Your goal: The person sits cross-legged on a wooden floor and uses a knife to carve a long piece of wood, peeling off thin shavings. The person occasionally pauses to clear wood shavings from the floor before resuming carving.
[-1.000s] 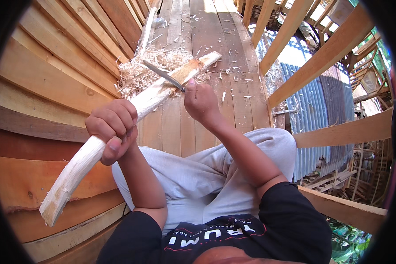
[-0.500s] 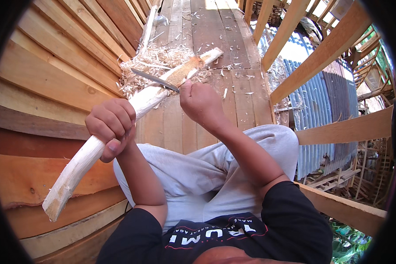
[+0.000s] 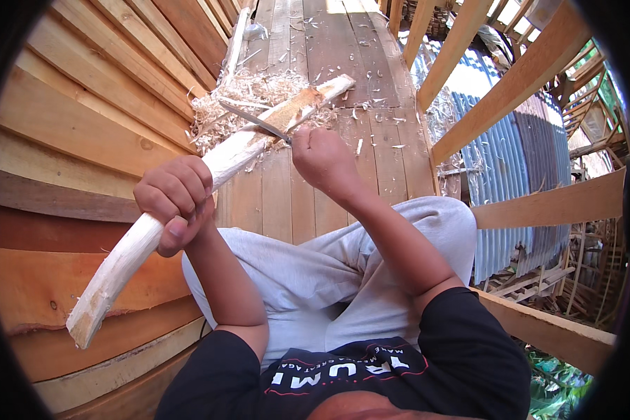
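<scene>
The left hand (image 3: 175, 203) has its fingers clamped around a pale, peeled wooden stick (image 3: 234, 155), gently curved and fibrous, slanting from near left to far right, its far part patched with rough tan. The right hand's (image 3: 323, 159) fingers close on the hidden grip of a narrow metal knife (image 3: 259, 123), its smooth blade across the stick. Curly, papery shavings (image 3: 206, 126) heap beyond on the far-left plank floor (image 3: 276, 199).
</scene>
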Demonstrator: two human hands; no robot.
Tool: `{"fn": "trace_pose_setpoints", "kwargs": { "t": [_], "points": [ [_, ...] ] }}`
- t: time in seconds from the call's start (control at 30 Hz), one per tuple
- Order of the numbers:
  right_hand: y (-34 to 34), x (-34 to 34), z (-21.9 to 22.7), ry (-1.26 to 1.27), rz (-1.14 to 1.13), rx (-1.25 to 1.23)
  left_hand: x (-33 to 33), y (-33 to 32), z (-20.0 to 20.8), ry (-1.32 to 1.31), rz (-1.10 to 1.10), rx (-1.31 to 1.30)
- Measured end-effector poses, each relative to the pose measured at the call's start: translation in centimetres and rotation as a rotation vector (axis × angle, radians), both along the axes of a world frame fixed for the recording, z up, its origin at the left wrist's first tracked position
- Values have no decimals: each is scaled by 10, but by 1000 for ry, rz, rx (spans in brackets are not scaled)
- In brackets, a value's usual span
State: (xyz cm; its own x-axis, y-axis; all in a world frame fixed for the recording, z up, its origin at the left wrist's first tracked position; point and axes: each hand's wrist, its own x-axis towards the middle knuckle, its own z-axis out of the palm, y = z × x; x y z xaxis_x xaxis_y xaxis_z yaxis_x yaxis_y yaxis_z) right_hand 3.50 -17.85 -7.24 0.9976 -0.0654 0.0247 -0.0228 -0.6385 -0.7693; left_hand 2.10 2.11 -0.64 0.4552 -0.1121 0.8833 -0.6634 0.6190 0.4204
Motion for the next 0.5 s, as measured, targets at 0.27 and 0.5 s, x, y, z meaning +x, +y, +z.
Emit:
{"fn": "trace_pose_setpoints", "kwargs": {
  "t": [0.27, 0.5],
  "points": [
    [-8, 19, -33, -60, -54, -77, 4, 3, -1, -2, -15, 2],
    [-8, 15, -19, -61, -27, -81, 2, -7, 2, -9, 8, 28]
  ]
}}
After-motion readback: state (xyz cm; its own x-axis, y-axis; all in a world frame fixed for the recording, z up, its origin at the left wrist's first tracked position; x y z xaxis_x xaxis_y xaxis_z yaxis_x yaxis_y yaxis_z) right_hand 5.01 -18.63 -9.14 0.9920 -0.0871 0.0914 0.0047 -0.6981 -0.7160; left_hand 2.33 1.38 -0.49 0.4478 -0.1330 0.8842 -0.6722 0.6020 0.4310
